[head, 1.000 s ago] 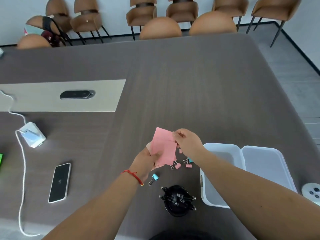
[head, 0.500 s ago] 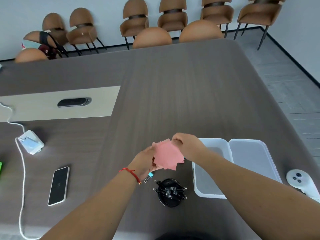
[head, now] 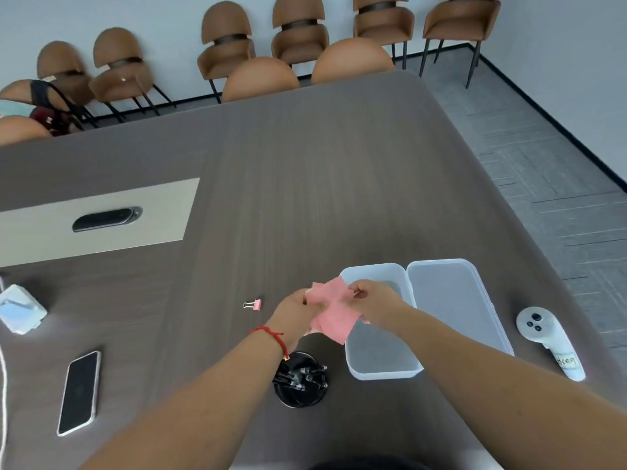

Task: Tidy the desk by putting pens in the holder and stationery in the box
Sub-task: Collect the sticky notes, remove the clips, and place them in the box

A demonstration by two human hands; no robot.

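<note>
Holding the pink notes (head: pixel 334 312) with both hands, I am keeping them up over the near left corner of the clear box (head: pixel 380 362). My left hand (head: pixel 295 315) is pinching their left side and my right hand (head: pixel 375 305) is pinching the top right edge. A moment ago the notes were hanging left of the box, above the little clips. Now they are sitting partly over the box rim. One pink clip (head: pixel 253 304) is now showing on the table (head: pixel 305 181), left of my left hand; before, my hands were covering that spot. The blue clip I was seeing by my wrist is out of sight now.

The black pen holder (head: pixel 300 379) is standing just below my left wrist, with dark pens inside. The box is lying open with its lid (head: pixel 454 300) flat to the right. A white controller (head: pixel 548 340) is lying further right. A phone (head: pixel 79 391) is lying face up at the left, near a white charger (head: pixel 20 313). The table is dark grey wood with a pale panel (head: pixel 98 222). Brown chairs (head: pixel 298 32) are standing by the far wall, and the floor (head: pixel 559 198) is grey.
</note>
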